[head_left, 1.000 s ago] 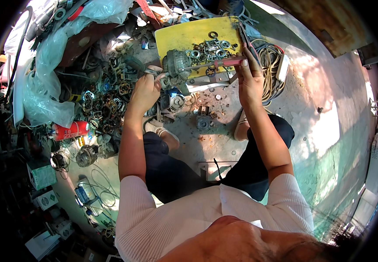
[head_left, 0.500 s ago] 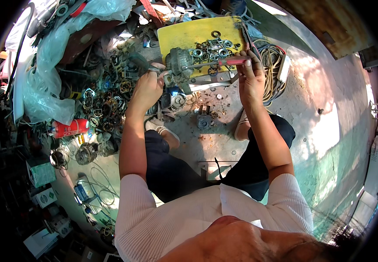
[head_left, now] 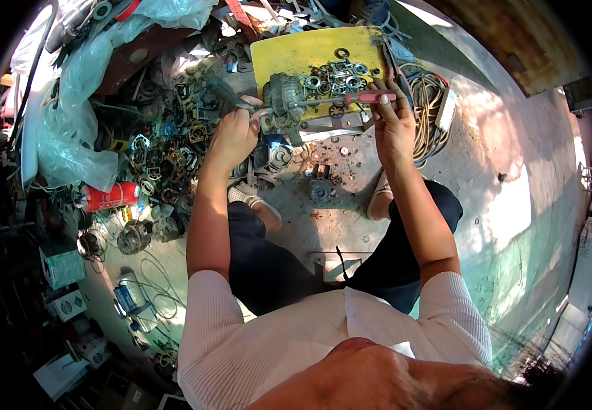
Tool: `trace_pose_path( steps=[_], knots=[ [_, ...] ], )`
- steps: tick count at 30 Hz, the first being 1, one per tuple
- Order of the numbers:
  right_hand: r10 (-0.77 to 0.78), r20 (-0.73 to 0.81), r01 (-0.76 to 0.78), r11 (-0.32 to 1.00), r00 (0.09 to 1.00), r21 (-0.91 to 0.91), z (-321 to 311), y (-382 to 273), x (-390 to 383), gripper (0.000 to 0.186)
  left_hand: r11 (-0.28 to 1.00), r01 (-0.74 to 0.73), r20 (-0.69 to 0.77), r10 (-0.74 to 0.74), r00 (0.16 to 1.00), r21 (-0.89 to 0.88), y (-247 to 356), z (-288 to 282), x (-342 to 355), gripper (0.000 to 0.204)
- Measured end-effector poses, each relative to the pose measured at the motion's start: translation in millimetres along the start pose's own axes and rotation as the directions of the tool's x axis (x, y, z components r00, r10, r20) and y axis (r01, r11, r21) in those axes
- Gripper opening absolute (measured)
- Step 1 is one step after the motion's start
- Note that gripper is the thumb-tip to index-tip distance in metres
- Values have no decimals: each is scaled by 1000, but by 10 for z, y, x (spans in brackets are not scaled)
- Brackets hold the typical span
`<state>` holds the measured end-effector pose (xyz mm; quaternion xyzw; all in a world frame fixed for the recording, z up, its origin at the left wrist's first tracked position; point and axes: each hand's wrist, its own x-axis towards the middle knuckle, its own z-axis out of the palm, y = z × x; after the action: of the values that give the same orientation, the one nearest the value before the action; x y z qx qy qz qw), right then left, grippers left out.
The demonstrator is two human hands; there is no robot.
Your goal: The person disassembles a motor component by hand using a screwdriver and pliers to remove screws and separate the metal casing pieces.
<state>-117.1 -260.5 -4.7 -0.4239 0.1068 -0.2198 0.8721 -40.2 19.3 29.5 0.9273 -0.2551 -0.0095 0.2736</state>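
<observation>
A finned grey metal motor housing (head_left: 283,97) stands at the near left part of a yellow board (head_left: 268,55). My left hand (head_left: 233,140) is closed at the housing's left end, its fingertips partly hidden by the metal. My right hand (head_left: 395,126) grips a screwdriver by its red handle (head_left: 371,98), thumb and fingers pressed round it. The screwdriver's thin shaft (head_left: 323,102) lies level and points left, its tip reaching the right side of the housing. Behind the shaft, several bearings and metal rings (head_left: 340,76) lie on the board.
Coiled cable (head_left: 429,113) lies right of the board beside a white power strip (head_left: 446,109). A heap of motor parts (head_left: 173,150) fills the left, with a red canister (head_left: 110,197) and plastic sheeting (head_left: 80,123). A small dark square part (head_left: 320,190) sits on the floor between my feet.
Hardly anything differs. The board, housing, and screwdriver appear shifted very slightly right in the picture. Both hands keep their grips.
</observation>
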Motion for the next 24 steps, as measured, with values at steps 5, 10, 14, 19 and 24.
trace_pose_path(
  steps=[5,10,14,19,24],
  knots=[
    [109,-85,-117,988,990,-103,118,-161,-7,47,997,-62,-36,63,997,43,-128,53,-15,27],
    [63,-106,-72,994,992,-86,-44,-79,89,45,996,-91,-70,91,993,11,-77,47,8,21],
    [3,-21,-5,997,1000,-79,-63,-67,98,45,1000,-4,-3,4,1000,-18,13,-8,9,29],
    [156,-175,-169,983,972,-65,162,-199,-1,42,1000,-26,-16,26,1000,-4,-4,-12,-2,28],
    [-35,-102,29,998,994,-60,18,-77,93,43,999,-28,-9,28,1000,-19,-14,11,21,28]
  ],
)
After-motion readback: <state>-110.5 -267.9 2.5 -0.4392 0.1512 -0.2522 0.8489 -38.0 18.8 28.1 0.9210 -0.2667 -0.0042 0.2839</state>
